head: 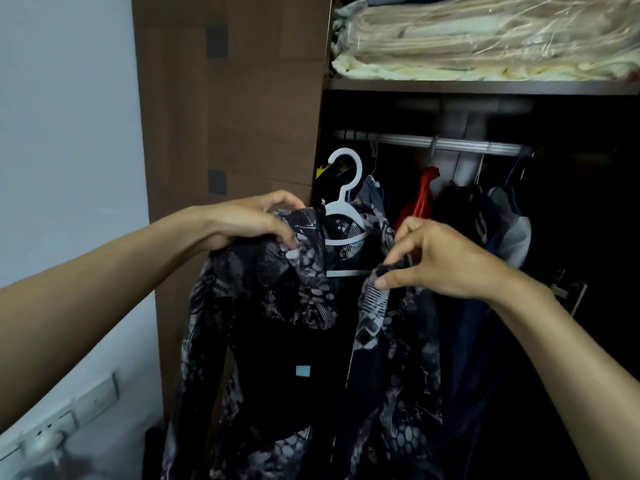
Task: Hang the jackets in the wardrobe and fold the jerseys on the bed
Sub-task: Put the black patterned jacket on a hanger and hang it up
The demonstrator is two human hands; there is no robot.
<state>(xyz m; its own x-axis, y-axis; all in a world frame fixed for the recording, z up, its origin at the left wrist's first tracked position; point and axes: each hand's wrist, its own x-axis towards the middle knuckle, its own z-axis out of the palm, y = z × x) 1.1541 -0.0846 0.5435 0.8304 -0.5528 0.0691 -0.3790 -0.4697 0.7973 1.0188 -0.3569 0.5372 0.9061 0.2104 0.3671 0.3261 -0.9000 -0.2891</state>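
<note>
- Head view, looking down along two bare forearms: the left hand (249, 220) holds the jacket's shoulder, its grip curled over the bunched cloth there.
- Level with it, the right hand (440, 261) pinches the front edge near the collar between thumb and fingertips.
- Between the hands hangs the patterned jacket (284, 323), already draped on a white hanger (344, 202), held up in front of the open wardrobe (228, 133) and not yet on the rail.
- It looks like thin, soft, rather slick fabric: light to lift, but I'd guess apt to slide off the hanger, so the hook or the shoulders seem the safest places to hold.
- Behind, the rail (433, 143) carries a red garment (420, 199) and darker clothes.
- Above that, wrapped bedding (485, 39) fills the shelf.
</note>
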